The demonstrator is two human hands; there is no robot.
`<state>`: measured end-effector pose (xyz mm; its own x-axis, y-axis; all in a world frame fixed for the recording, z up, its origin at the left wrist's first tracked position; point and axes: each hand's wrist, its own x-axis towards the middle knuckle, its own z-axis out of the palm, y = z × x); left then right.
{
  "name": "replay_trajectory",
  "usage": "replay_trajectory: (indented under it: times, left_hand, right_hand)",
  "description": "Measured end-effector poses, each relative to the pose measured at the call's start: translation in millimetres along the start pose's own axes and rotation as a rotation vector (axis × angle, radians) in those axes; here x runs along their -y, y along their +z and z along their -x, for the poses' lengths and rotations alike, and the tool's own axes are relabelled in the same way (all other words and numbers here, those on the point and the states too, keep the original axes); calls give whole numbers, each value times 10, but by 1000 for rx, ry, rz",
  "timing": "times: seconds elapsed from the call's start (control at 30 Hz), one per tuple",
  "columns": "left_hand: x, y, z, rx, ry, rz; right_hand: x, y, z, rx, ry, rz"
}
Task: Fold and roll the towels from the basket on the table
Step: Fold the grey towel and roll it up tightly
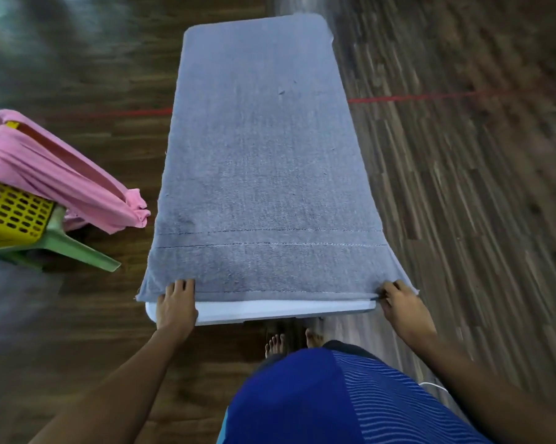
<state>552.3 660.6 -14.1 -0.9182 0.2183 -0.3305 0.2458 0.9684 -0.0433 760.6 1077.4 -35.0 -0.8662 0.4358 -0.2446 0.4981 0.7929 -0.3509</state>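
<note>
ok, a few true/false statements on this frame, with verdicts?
1. The grey towel lies spread flat along the table. True.
2. The pink towel lies on the table. False: it hangs over the yellow basket, off to the side.
3. The left hand and right hand are at the grey towel's near corners. True.
4. The grey towel is already rolled. False: it is flat, with no roll started.

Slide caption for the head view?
Left hand and right hand at near edge of grey towel spread on white table.
</note>
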Motion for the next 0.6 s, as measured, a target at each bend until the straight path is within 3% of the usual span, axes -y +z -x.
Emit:
replay_trajectory:
  times: [0.1, 0.2, 0.3, 0.6]
  left_hand:
    - [147, 2, -46, 9, 54, -26]
    - [266, 42, -44, 27, 227, -50]
    - [371, 58, -82, 49, 339, -77]
    - [432, 81, -160, -66, 373, -85]
  right_hand:
    - [55, 40, -2, -18, 30, 84]
    - [115, 111, 30, -62, -17, 203]
    - [207, 118, 50, -59, 4, 180]
    - [247, -44, -58, -27, 18, 166]
